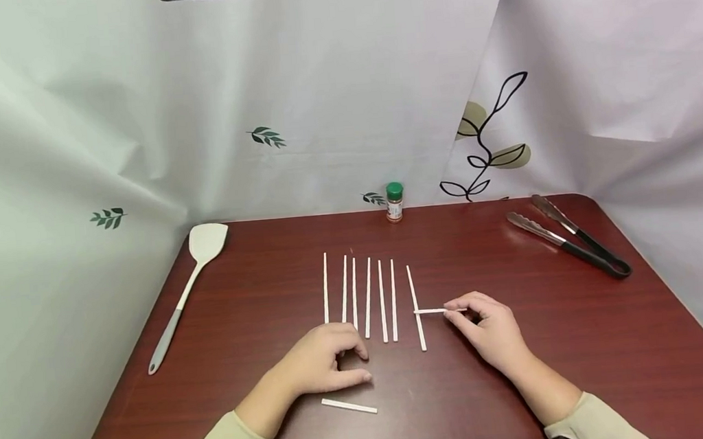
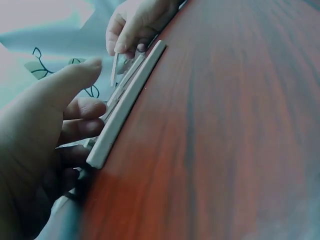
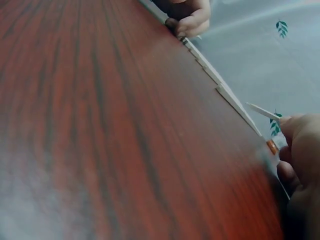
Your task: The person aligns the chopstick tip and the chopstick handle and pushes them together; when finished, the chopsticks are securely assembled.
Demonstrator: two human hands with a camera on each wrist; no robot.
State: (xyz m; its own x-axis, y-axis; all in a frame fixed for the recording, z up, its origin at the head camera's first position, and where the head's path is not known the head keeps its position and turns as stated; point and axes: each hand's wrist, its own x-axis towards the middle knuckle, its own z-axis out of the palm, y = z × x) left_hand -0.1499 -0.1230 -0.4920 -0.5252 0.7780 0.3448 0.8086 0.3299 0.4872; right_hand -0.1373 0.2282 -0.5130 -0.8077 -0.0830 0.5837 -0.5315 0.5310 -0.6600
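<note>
Several long thin white sticks [image 1: 382, 300] lie side by side on the table, pointing away from me. The rightmost long stick [image 1: 422, 334] lies a little apart from the others. My right hand [image 1: 490, 326] pinches a shorter white stick [image 1: 431, 311] between thumb and fingertips; from the head view it crosses the rightmost stick, and in the right wrist view its tip looks raised. My left hand [image 1: 322, 361] has loosely bent fingers, thumb apart, holding nothing. It hides the lower ends of the leftmost sticks. Another short white stick [image 1: 349, 406] lies nearer me, below that hand.
A white spatula [image 1: 206, 245] with a grey handle lies at the left edge. Metal tongs [image 1: 566, 233] with black handles lie spread at the back right. A green-capped spice jar [image 1: 394, 204] stands at the back edge, before a hanging cloth [image 1: 328, 76].
</note>
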